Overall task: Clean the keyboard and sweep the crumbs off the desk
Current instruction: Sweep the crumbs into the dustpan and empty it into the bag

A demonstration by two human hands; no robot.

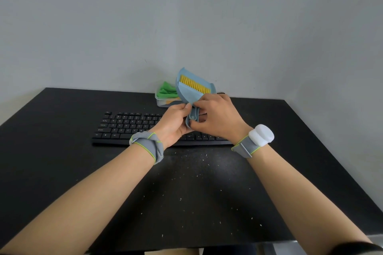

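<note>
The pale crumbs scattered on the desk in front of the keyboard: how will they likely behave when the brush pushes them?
The crumbs look tiny and thin, so they are probably very light and may scatter or flick rather than slide together. The black desk looks smooth, so little should hold them in place. Some lie close to the keyboard and could get pushed under it.

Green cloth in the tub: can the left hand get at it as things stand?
Probably not right away. The left hand grips the dustpan's handle, and the raised dustpan stands in front of the green cloth in its clear tub. Once freed, the path looks open.
</note>
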